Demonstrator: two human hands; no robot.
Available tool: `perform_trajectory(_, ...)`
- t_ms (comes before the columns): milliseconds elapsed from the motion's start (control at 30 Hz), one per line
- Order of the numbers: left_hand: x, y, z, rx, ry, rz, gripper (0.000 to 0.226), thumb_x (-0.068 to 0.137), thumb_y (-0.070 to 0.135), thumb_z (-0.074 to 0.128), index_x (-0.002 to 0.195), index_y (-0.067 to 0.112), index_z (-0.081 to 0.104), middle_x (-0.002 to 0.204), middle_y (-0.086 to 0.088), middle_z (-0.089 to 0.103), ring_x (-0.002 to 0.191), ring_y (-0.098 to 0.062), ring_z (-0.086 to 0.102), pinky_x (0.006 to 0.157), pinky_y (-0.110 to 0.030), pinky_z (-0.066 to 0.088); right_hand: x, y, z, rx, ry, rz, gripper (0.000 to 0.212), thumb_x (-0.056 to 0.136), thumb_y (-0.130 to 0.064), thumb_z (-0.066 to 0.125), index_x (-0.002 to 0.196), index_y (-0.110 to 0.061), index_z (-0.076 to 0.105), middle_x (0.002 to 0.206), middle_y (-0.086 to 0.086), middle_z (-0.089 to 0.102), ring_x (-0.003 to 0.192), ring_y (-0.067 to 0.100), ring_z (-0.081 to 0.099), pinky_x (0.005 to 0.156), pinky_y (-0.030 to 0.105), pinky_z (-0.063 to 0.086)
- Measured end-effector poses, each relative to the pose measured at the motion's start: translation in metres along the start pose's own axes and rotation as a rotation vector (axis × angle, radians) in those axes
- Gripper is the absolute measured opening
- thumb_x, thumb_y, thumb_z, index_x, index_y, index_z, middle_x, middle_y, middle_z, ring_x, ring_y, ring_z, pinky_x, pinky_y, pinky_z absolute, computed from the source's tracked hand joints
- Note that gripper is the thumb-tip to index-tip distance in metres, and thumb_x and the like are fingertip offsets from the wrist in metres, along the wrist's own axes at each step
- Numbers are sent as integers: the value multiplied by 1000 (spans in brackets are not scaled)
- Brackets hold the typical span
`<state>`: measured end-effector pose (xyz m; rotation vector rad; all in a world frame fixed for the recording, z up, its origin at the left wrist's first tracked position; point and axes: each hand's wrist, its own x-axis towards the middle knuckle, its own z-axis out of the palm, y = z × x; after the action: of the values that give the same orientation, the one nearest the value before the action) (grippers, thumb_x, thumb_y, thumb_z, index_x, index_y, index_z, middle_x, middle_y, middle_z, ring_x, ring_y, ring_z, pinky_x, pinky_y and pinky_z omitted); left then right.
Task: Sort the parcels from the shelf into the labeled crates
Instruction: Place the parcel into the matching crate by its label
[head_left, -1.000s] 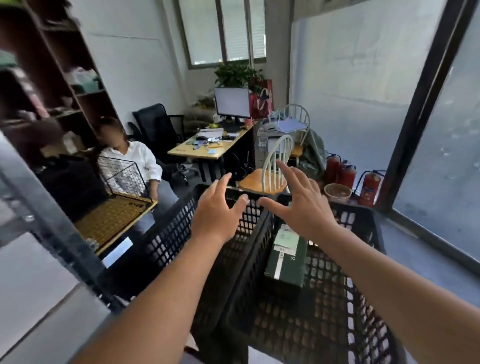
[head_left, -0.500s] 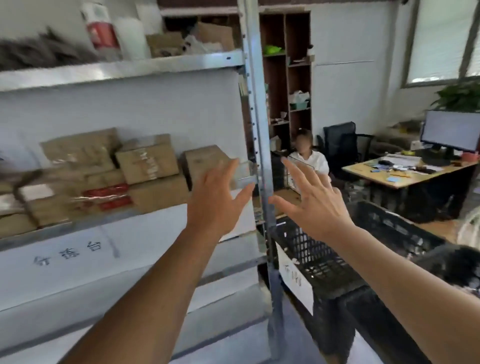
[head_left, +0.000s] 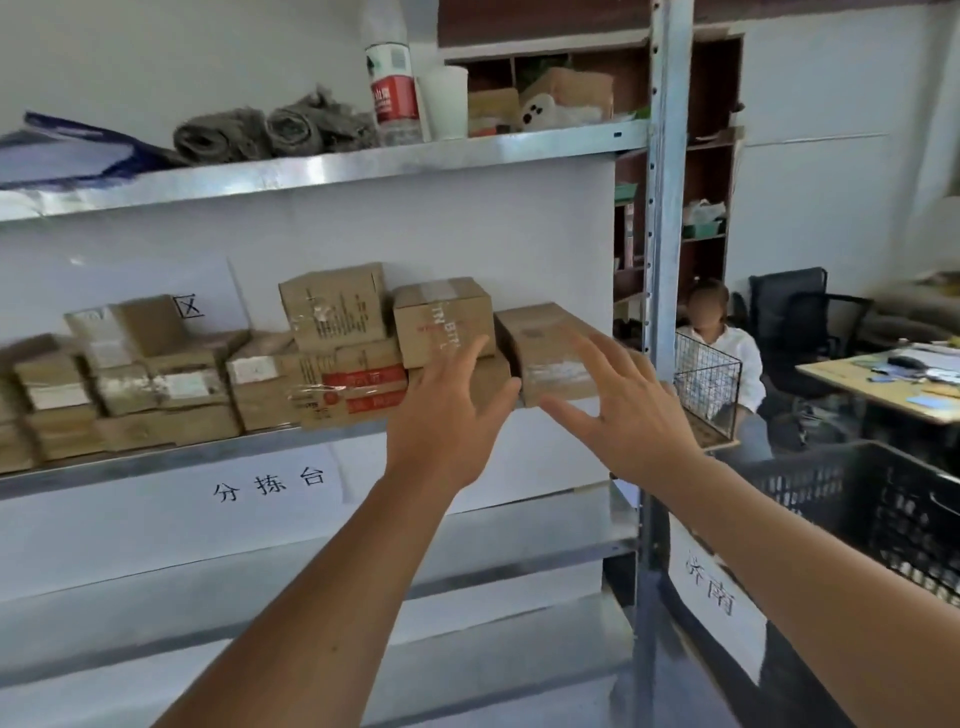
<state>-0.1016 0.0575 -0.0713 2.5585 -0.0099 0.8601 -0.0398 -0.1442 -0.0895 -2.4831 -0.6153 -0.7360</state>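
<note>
I hold both hands up in front of the middle shelf (head_left: 208, 457), and both are empty. My left hand (head_left: 447, 415) has straight fingers spread a little, and it is before the stack of cardboard boxes near the right end of the row. My right hand (head_left: 628, 415) is also spread wide, with the thumb pointing to the left hand, so there is a gap between them that looks about as wide as one box. I think I shape them like this because I want to take the brown box (head_left: 545, 345) at the right end from its two sides. It lies at the end of the row, just beside the metal post (head_left: 665, 260), so it is the easiest one to pull out without disturbing the others. I cannot tell if my fingertips touch the cardboard or only hover before it. The other parcels (head_left: 332, 306) are piled in two layers along the shelf. The black crate (head_left: 883, 499) with a white paper label (head_left: 711, 582) waits low at my right, near enough for a short turn.
</note>
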Motion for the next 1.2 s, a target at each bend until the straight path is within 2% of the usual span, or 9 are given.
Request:
perform_trajectory(267,42,15,55,-1,-79,1,65,103,71,41,161,41,36,160,8,50,145,-21,48,114,-43,42,31,43,17,8,-8,65,79,91,-86,31,159,-50,12,163,-9,31,146,27,35,103,58,46)
perform_trajectory(467,95,26,92,79,-131,-154,62,104,72,29,159,44,38,151,3,59,133,-25,59,99,-41,47,89,88,36,102,-54,73,84,86,-90,26,159,-49,14,159,-8,35,142,29,38,103,54,46)
perform_trajectory(600,126,32,110,141,-177,-257,60,103,76,21,152,48,41,109,3,71,106,-28,68,84,-41,51,135,115,52,200,-113,144,83,86,-89,29,158,-47,18,157,-1,41,140,31,44,104,56,47)
perform_trajectory(667,141,33,119,157,-201,-311,64,100,79,16,150,48,43,100,1,72,101,-31,70,89,-43,54,155,127,60,290,-158,223,87,88,-87,33,160,-40,20,157,5,44,138,33,48,107,56,46)
perform_trajectory(767,161,28,134,137,-210,-370,69,99,78,9,146,46,48,107,-3,75,101,-35,72,95,-49,55,178,137,72,458,-240,361,94,89,-85,35,163,-27,25,157,9,47,137,34,51,109,55,46)
perform_trajectory(867,179,25,144,63,-224,-412,56,108,56,13,128,31,59,91,-7,71,95,-34,69,83,-42,49,195,141,82,556,-380,499,78,94,-71,47,150,-16,45,147,11,53,123,36,58,98,54,56)
perform_trajectory(933,184,25,147,30,-224,-419,46,112,43,23,142,32,57,112,-8,73,95,-26,63,77,-36,43,198,140,85,679,-464,573,54,97,-58,53,128,-14,55,131,12,57,109,37,60,85,52,62)
perform_trajectory(1000,185,22,148,-3,-222,-439,47,112,39,34,158,36,44,131,-6,66,86,-18,58,68,-31,40,197,140,85,687,-465,561,42,98,-51,55,118,-14,57,121,10,61,104,35,62,78,48,64)
perform_trajectory(1200,169,27,133,-120,-194,-414,53,107,36,48,158,42,34,102,9,64,77,-12,60,55,-28,36,178,135,66,645,-386,522,31,98,-48,58,112,-21,64,106,2,67,93,22,66,78,43,65)
